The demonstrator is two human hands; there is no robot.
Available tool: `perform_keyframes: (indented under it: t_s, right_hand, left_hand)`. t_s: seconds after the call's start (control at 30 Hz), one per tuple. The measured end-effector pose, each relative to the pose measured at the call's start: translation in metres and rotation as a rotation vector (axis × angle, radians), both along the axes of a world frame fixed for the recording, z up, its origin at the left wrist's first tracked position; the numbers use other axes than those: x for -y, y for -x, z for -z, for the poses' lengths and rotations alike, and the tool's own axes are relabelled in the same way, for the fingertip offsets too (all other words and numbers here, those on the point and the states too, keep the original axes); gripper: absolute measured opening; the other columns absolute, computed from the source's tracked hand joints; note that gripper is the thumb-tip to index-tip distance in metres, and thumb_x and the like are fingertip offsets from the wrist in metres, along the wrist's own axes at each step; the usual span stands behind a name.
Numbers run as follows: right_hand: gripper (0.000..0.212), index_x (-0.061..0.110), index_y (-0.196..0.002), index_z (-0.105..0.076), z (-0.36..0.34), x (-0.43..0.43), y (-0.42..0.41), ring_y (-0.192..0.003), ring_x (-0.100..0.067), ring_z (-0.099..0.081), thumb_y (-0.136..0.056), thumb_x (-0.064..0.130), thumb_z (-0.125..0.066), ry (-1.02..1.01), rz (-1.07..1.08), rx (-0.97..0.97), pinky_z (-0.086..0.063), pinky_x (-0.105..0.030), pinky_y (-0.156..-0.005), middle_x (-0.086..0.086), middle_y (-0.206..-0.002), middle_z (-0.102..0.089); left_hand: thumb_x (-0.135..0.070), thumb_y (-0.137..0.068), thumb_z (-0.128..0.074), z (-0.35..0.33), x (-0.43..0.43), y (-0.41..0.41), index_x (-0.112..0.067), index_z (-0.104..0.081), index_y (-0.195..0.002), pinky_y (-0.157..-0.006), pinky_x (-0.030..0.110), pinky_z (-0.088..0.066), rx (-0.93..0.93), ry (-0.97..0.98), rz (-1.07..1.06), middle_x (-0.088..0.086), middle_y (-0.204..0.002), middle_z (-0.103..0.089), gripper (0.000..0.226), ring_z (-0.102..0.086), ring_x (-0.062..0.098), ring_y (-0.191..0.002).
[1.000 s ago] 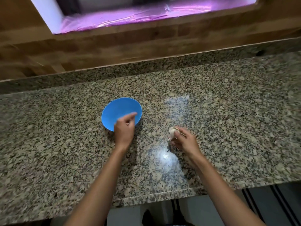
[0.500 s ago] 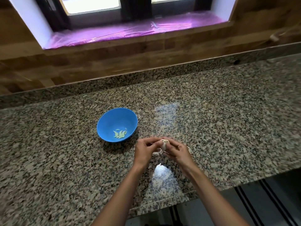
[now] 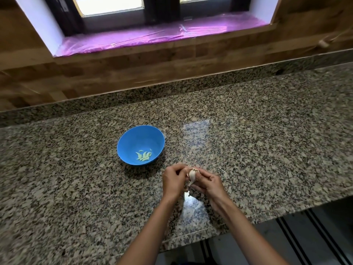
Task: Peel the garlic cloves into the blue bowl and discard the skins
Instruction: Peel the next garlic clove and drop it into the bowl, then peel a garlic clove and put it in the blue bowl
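Here, on the speckled worktop (image 3: 267, 140), the blue bowl (image 3: 131, 138) stands at about ten o'clock from the two hands. Some pale peeled cloves (image 3: 144, 156) lie inside it, near its six o'clock side. Next, the left hand (image 3: 172, 181) has curled fingers and pinches the garlic (image 3: 192, 175) from nine o'clock. The garlic, white skin on it, is just above the worktop, between both hands. The right hand (image 3: 207, 183) grips it from three o'clock with curled fingers.

One blue bowl (image 3: 133, 138), one garlic bulb (image 3: 192, 175), several peeled cloves (image 3: 144, 155), two hands (image 3: 172, 180) (image 3: 209, 183).
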State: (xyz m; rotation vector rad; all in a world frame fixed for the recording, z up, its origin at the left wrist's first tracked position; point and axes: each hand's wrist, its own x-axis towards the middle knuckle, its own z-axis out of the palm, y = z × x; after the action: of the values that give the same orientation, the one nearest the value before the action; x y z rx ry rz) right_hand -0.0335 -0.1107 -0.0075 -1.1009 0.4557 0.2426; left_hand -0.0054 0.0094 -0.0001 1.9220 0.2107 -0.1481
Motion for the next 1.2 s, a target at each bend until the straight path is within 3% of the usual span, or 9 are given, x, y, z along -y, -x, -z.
perform_keyframes:
  t_s: [0.2, 0.3, 0.4, 0.53, 0.67, 0.83, 0.93, 1.07, 1.2]
  right_hand:
    - [0.025, 0.006, -0.112, -0.060, -0.001, 0.011, -0.003, -0.080, -0.019, -0.069, -0.087, 0.004, -0.057, -0.040, -0.042, -0.021, -0.058, -0.026, -0.070, -0.009, -0.093, -0.072]
    - [0.031, 0.007, -0.119, -0.060, 0.007, 0.020, -0.007, -0.083, -0.014, -0.064, -0.087, 0.010, -0.061, 0.541, -0.089, 0.093, -0.054, -0.021, -0.072, -0.010, -0.107, -0.068]
    - [0.037, 0.012, -0.126, -0.055, 0.012, 0.032, -0.012, -0.098, -0.011, -0.060, -0.089, 0.013, -0.059, 1.079, -0.216, 0.191, -0.047, -0.019, -0.084, -0.005, -0.121, -0.062]
    - [0.045, 0.024, -0.137, -0.042, 0.017, 0.025, -0.015, -0.136, -0.016, -0.032, -0.093, 0.024, -0.053, 1.357, -0.439, 0.322, -0.019, -0.036, -0.116, 0.003, -0.144, -0.038]
    - [0.035, 0.023, -0.123, -0.057, 0.008, 0.005, -0.016, -0.104, -0.013, -0.062, -0.089, 0.020, -0.060, 1.046, -0.340, 0.413, -0.052, -0.033, -0.092, -0.002, -0.121, -0.063]
    - [0.016, 0.011, -0.096, -0.071, 0.001, 0.000, -0.019, -0.075, -0.007, -0.065, -0.080, 0.009, -0.069, 0.939, -0.257, 0.390, -0.056, -0.024, -0.075, -0.002, -0.090, -0.072]
    - [0.015, 0.009, -0.096, -0.071, 0.006, -0.005, -0.014, -0.071, -0.006, -0.063, -0.081, 0.008, -0.069, 1.062, -0.215, 0.439, -0.054, -0.015, -0.068, -0.002, -0.088, -0.072]
    - [0.010, 0.015, -0.091, -0.072, 0.021, -0.005, -0.007, -0.067, -0.010, -0.062, -0.082, 0.019, -0.069, 1.338, -0.250, 0.484, -0.053, -0.025, -0.066, 0.002, -0.081, -0.071]
    - [0.013, 0.017, -0.082, -0.073, 0.030, 0.000, -0.005, -0.068, -0.019, -0.063, -0.071, 0.014, -0.078, 1.567, -0.293, 0.524, -0.051, -0.032, -0.065, 0.000, -0.076, -0.069]
  left_hand:
    - [-0.002, -0.093, -0.051, 0.001, -0.014, -0.006, 0.002, -0.064, -0.091, -0.061, 0.022, -0.055, -0.472, 0.736, -0.127, 0.016, -0.087, -0.069, 0.014, -0.065, 0.018, -0.071]
    - [-0.003, -0.094, -0.051, 0.001, -0.020, -0.005, 0.005, -0.061, -0.096, -0.056, 0.021, -0.056, -0.496, 0.773, -0.183, 0.018, -0.088, -0.069, 0.013, -0.068, 0.019, -0.069]
    - [-0.005, -0.094, -0.052, 0.004, -0.027, -0.008, 0.006, -0.061, -0.100, -0.056, 0.022, -0.056, -0.521, 0.709, -0.188, 0.020, -0.092, -0.068, 0.015, -0.067, 0.021, -0.074]
    - [-0.005, -0.094, -0.051, 0.006, -0.022, -0.008, 0.005, -0.060, -0.094, -0.057, 0.022, -0.056, -0.545, 0.626, -0.122, 0.017, -0.083, -0.066, 0.013, -0.064, 0.019, -0.068]
    - [-0.005, -0.092, -0.055, 0.003, -0.019, -0.005, 0.009, -0.062, -0.103, -0.061, 0.022, -0.056, -0.554, 0.676, -0.002, 0.016, -0.083, -0.068, 0.019, -0.065, 0.017, -0.067]
    - [-0.003, -0.089, -0.057, 0.000, -0.023, -0.001, 0.010, -0.063, -0.106, -0.061, 0.023, -0.056, -0.519, 0.656, -0.001, 0.023, -0.094, -0.067, 0.022, -0.067, 0.020, -0.070]
    - [-0.006, -0.091, -0.057, -0.001, -0.022, 0.003, 0.007, -0.065, -0.099, -0.058, 0.025, -0.057, -0.474, 0.567, -0.037, 0.019, -0.088, -0.070, 0.017, -0.068, 0.020, -0.068]
    - [-0.009, -0.093, -0.056, 0.003, -0.030, 0.005, -0.003, -0.064, -0.085, -0.052, 0.027, -0.056, -0.400, 0.418, -0.120, 0.012, -0.071, -0.069, 0.013, -0.063, 0.017, -0.055]
    - [-0.014, -0.078, -0.075, 0.016, -0.045, 0.002, -0.016, -0.069, -0.081, -0.067, 0.024, -0.055, -0.172, -0.135, 0.030, -0.003, -0.077, -0.070, 0.006, -0.066, 0.011, -0.070]
